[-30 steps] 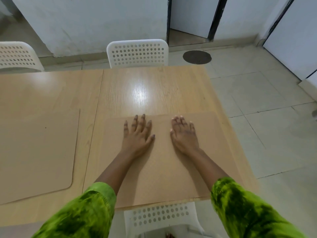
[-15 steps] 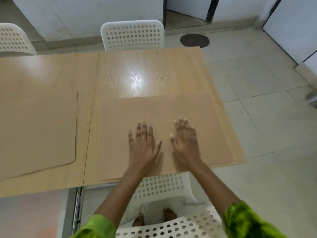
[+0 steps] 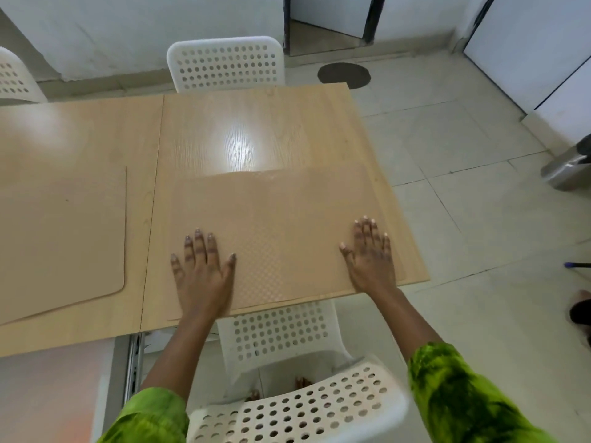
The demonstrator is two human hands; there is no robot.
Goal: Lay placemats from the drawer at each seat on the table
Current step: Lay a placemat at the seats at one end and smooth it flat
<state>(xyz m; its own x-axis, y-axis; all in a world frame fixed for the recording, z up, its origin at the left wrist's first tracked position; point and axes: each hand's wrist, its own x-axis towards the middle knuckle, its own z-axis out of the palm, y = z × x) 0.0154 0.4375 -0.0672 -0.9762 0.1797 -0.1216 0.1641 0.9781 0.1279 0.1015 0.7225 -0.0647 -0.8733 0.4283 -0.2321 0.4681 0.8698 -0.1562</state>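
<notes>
A tan placemat lies flat on the near right part of the wooden table, its front edge along the table's near edge. My left hand rests flat on the mat's near left area, fingers spread. Near the mat's right edge my right hand lies flat as well. A second tan placemat lies on the table's left half, untouched.
A white perforated chair stands right in front of me under the table edge. Another white chair is at the far side, a third at far left. A metal drawer rail shows below the table. Tiled floor lies to the right.
My hands have slid apart across the mat, the left toward its left side and the right toward its right edge. My view has pulled back from the table.
</notes>
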